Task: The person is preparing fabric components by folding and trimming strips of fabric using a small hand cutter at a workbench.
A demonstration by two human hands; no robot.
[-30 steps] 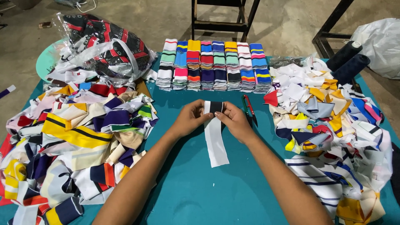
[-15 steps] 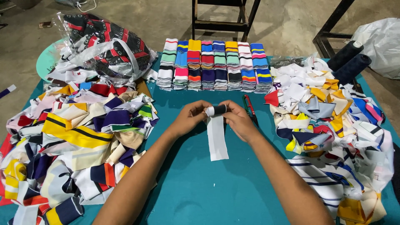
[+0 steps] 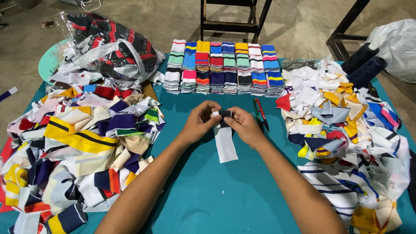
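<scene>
White and dark cloth strip (image 3: pixel 225 138) is sitting in the middle of the frame, pinched at its top end by both hands. Left hand (image 3: pixel 200 122) and right hand (image 3: pixel 246 126) are gripping the rolled dark end together, so the white tail is hanging down onto the teal table (image 3: pixel 208 195). Red snips (image 3: pixel 260 113) are lying just beside the right hand, close to grab. Folded stacks (image 3: pixel 223 67) are lining the upper middle, with loose piles (image 3: pixel 73 147) at both sides.
</scene>
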